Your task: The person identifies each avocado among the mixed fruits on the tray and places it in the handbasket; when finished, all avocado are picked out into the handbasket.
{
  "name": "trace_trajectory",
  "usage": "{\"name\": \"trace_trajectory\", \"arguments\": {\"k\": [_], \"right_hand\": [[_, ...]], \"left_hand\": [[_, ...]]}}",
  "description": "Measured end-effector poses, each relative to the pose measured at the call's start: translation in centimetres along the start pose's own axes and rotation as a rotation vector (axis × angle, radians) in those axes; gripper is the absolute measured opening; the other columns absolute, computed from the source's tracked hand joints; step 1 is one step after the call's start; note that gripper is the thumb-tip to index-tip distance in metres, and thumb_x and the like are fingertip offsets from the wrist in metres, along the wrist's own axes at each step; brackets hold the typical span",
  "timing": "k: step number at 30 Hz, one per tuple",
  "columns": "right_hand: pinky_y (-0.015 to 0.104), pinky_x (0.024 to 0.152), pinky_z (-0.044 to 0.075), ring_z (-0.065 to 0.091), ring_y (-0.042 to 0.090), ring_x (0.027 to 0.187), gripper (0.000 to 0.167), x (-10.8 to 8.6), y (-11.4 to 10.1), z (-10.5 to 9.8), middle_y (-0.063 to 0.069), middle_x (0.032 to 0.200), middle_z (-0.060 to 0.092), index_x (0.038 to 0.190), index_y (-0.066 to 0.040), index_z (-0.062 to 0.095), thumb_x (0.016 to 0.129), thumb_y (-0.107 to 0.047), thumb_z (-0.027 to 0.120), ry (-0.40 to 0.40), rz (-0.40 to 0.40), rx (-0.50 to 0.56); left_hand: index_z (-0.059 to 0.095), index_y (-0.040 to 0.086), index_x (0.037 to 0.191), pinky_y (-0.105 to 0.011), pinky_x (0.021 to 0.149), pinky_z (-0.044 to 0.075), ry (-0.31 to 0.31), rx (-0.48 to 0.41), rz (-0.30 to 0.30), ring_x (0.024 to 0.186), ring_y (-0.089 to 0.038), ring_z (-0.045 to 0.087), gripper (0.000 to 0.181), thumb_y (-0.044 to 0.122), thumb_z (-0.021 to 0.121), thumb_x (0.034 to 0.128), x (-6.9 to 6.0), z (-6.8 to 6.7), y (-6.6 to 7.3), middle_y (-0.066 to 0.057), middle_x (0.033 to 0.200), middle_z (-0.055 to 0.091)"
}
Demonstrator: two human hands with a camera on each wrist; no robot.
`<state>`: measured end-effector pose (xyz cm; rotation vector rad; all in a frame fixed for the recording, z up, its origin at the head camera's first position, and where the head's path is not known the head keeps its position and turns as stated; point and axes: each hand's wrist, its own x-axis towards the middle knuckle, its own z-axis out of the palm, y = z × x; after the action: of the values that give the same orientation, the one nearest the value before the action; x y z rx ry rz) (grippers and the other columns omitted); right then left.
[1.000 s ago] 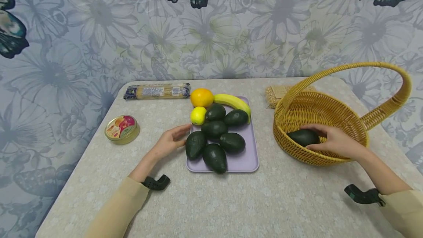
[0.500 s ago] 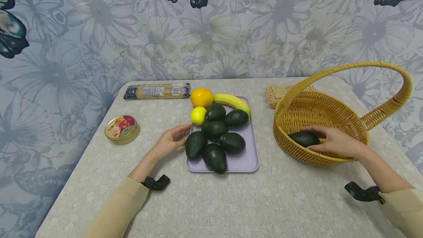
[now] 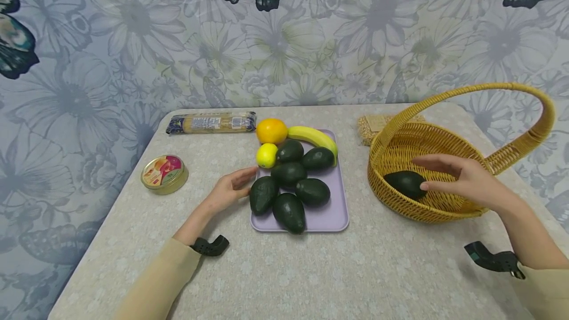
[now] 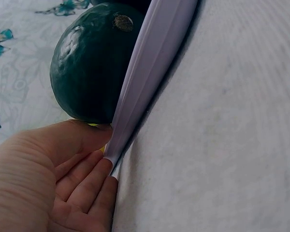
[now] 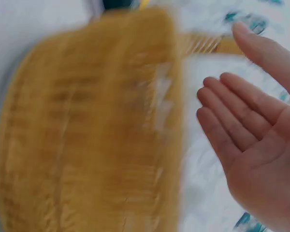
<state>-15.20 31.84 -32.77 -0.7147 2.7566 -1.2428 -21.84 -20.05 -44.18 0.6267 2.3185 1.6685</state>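
A dark green avocado (image 3: 405, 184) lies inside the yellow wicker basket (image 3: 428, 214), near its left wall. Over the basket, my right hand (image 3: 467, 181) has its fingers spread from the thumb and holds nothing; the thumb tip overlaps the avocado's right end. In the right wrist view the palm (image 5: 261, 150) faces the basket, and the avocado is hidden. My left hand (image 3: 226, 192) rests at the left edge of the lilac tray (image 3: 329, 214), its fingers (image 4: 89, 186) fairly straight and touching the rim. Several avocados (image 3: 289, 213) lie on that tray, the nearest beside my left thumb.
A banana (image 3: 313, 137), an orange (image 3: 271, 131) and a lemon (image 3: 266, 155) sit at the tray's back. Left of them are a pasta packet (image 3: 213, 122) and a round tin (image 3: 164, 174). Behind the basket lies a bag of grains (image 3: 368, 130). The basket's tall handle (image 3: 480, 87) arches overhead.
My right hand has let go of the avocado in the basket and moved up and to the right, its fingers spreading. The left hand and tray have not moved.
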Motion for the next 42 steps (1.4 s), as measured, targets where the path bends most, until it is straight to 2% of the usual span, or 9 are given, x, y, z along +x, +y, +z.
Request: {"name": "trace_trajectory", "arguments": {"k": [5,8,10,14,19,26,29,34,42], "right_hand": [[0.016,0.095,0.042,0.052,0.011,0.118,0.060,1.1,-3.1,2.4,0.005,0.130,0.057,0.131,0.002,0.053,0.075,0.013,0.071,-0.006,-0.243,0.156],[0.020,0.099,0.040,0.050,0.015,0.120,0.063,2.3,-4.4,4.5,0.009,0.132,0.054,0.132,0.003,0.051,0.074,0.015,0.071,-0.024,-0.318,0.227],[0.022,0.101,0.039,0.048,0.016,0.122,0.063,3.3,-4.7,5.9,0.011,0.134,0.052,0.133,0.000,0.050,0.075,0.013,0.072,-0.040,-0.335,0.249],[0.026,0.105,0.036,0.044,0.017,0.127,0.063,5.0,-4.5,8.5,0.013,0.137,0.049,0.135,-0.002,0.049,0.078,0.007,0.073,-0.089,-0.321,0.293],[0.029,0.107,0.033,0.041,0.021,0.130,0.064,7.0,-3.9,11.2,0.012,0.140,0.046,0.137,-0.003,0.047,0.079,0.002,0.074,-0.153,-0.266,0.351],[0.032,0.108,0.032,0.041,0.019,0.129,0.065,8.8,-2.6,14.1,0.005,0.139,0.048,0.137,-0.009,0.049,0.079,-0.013,0.078,-0.201,-0.187,0.330],[0.035,0.108,0.032,0.042,0.018,0.128,0.065,9.2,-2.0,15.0,0.003,0.138,0.050,0.136,-0.010,0.050,0.078,-0.019,0.079,-0.214,-0.148,0.317],[0.040,0.107,0.033,0.045,0.022,0.126,0.069,9.4,-1.3,15.8,0.004,0.138,0.050,0.136,-0.009,0.050,0.077,-0.025,0.080,-0.228,-0.133,0.284],[0.041,0.106,0.035,0.045,0.023,0.125,0.070,9.8,-0.7,16.5,0.005,0.137,0.050,0.137,-0.008,0.049,0.076,-0.020,0.081,-0.231,-0.097,0.255]], "left_hand": [[0.043,-0.002,0.139,-0.044,0.107,0.032,0.004,0.002,-0.004,0.131,-0.036,0.037,0.053,-0.005,0.059,0.0888,-0.1,-0.1,0.0,-0.019,0.143,0.040],[0.043,-0.002,0.139,-0.045,0.107,0.032,0.005,-0.005,-0.001,0.131,-0.036,0.037,0.053,-0.005,0.059,0.0887,-0.2,-0.2,0.0,-0.019,0.143,0.041],[0.042,-0.003,0.139,-0.045,0.107,0.033,0.003,-0.007,0.003,0.130,-0.036,0.037,0.054,-0.005,0.060,0.0887,-0.2,-0.2,-0.1,-0.020,0.142,0.041],[0.042,-0.003,0.140,-0.045,0.106,0.033,0.000,-0.011,0.006,0.131,-0.036,0.037,0.054,-0.005,0.059,0.0886,-0.1,-0.1,-0.1,-0.020,0.142,0.041],[0.042,-0.004,0.140,-0.045,0.107,0.032,0.007,0.001,0.008,0.131,-0.037,0.036,0.054,-0.005,0.059,0.0886,-0.1,-0.1,-0.1,-0.020,0.143,0.040],[0.043,-0.003,0.139,-0.044,0.107,0.033,0.009,0.004,0.010,0.130,-0.036,0.038,0.054,-0.006,0.059,0.0880,-0.1,0.0,-0.1,-0.019,0.142,0.041],[0.043,-0.003,0.139,-0.043,0.107,0.033,0.008,0.007,0.014,0.130,-0.035,0.038,0.053,-0.006,0.059,0.0882,-0.1,0.0,-0.1,-0.019,0.142,0.041],[0.043,-0.003,0.139,-0.044,0.107,0.032,0.007,0.007,0.017,0.130,-0.035,0.038,0.053,-0.006,0.059,0.0880,-0.1,0.1,-0.1,-0.019,0.142,0.041],[0.044,-0.003,0.138,-0.043,0.107,0.033,0.010,-0.003,0.006,0.130,-0.034,0.038,0.053,-0.007,0.059,0.0879,-0.1,0.1,-0.1,-0.018,0.142,0.042]]}}
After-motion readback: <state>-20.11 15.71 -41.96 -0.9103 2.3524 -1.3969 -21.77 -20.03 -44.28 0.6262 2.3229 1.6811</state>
